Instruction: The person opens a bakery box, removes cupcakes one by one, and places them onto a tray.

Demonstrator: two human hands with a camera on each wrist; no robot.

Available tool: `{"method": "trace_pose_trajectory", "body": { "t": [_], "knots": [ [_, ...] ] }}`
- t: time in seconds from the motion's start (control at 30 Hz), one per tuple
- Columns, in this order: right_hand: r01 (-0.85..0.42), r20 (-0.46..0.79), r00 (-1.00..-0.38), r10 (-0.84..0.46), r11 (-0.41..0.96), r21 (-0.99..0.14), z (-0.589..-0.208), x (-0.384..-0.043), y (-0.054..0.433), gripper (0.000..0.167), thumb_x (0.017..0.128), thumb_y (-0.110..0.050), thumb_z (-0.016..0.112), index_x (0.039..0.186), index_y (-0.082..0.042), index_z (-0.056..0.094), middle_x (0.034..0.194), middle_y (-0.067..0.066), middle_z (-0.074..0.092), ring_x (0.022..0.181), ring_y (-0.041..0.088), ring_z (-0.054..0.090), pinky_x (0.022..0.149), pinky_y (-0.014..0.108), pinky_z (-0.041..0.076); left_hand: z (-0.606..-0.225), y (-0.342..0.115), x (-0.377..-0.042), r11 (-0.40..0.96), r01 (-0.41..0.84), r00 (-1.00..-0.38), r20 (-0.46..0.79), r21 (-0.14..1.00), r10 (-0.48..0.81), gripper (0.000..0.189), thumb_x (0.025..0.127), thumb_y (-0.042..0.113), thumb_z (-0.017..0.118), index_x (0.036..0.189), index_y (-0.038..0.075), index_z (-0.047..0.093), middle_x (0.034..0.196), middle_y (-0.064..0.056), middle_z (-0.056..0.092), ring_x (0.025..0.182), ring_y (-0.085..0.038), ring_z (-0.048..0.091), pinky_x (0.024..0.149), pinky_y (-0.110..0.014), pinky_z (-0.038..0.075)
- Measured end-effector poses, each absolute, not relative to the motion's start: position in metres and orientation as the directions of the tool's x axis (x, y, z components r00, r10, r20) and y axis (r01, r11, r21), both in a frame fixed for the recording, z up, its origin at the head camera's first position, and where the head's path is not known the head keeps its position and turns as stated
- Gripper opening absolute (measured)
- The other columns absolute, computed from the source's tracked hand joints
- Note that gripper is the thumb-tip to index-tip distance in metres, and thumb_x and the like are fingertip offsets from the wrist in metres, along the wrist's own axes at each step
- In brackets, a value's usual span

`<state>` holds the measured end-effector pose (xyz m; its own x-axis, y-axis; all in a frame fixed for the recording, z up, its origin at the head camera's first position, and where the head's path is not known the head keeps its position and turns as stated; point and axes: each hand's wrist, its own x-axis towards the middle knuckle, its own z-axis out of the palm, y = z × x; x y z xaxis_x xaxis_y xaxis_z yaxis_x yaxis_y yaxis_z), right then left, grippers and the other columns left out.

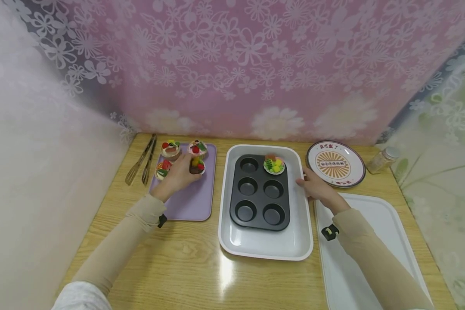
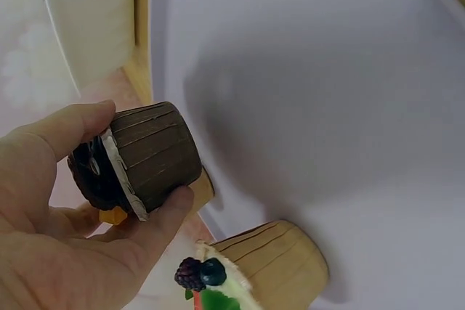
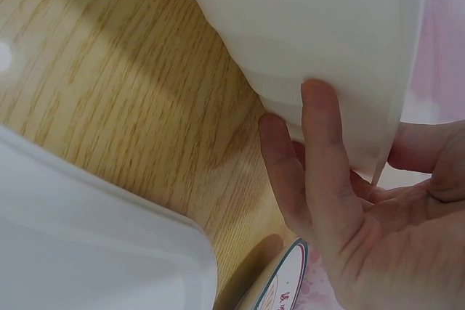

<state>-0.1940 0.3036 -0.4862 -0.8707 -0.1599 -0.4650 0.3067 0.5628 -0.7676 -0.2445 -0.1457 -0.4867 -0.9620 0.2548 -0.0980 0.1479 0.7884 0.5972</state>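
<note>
My left hand (image 1: 178,174) holds a dark brown fruit-topped toy cupcake (image 2: 156,154) between thumb and fingers. In the left wrist view the cupcake is tilted on its side above the purple tray (image 1: 190,202). Several cupcakes with pale cases share that tray, among them one with berries (image 2: 280,266). To the right, my right hand (image 1: 319,189) grips the side rim of a deep white tray (image 1: 265,257), its thumb over the edge and fingers against the outer wall (image 3: 327,56). Inside stands a black muffin pan (image 1: 259,196); one cupcake (image 1: 274,167) fills its far right cup.
Tongs (image 1: 141,161) lie left of the purple tray. A round patterned plate (image 1: 335,164) and a spice jar (image 1: 382,160) stand at the back right. A flat white tray (image 1: 366,241) lies under my right forearm. Walls border the wooden table (image 1: 170,267) at the back and sides.
</note>
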Motion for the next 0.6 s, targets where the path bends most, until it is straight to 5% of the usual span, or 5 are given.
{"method": "trace_pose_trajectory", "body": {
  "t": [0.6],
  "knots": [
    [0.306, -0.463, -0.872, -0.161, 0.56, -0.77, -0.484, -0.193, 0.304, 0.062, 0.115, -0.022, 0.037, 0.169, -0.009, 0.01, 0.148, 0.035, 0.046, 0.118, 0.042, 0.067, 0.081, 0.046, 0.064, -0.508, -0.147, -0.247, 0.771, 0.136, -0.96, -0.111, 0.623, 0.259, 0.067, 0.092, 0.014, 0.08, 0.147, -0.004, 0.046, 0.145, -0.029, 0.054, 0.136, -0.044, 0.053, 0.116, -0.056, 0.043]
  ]
}}
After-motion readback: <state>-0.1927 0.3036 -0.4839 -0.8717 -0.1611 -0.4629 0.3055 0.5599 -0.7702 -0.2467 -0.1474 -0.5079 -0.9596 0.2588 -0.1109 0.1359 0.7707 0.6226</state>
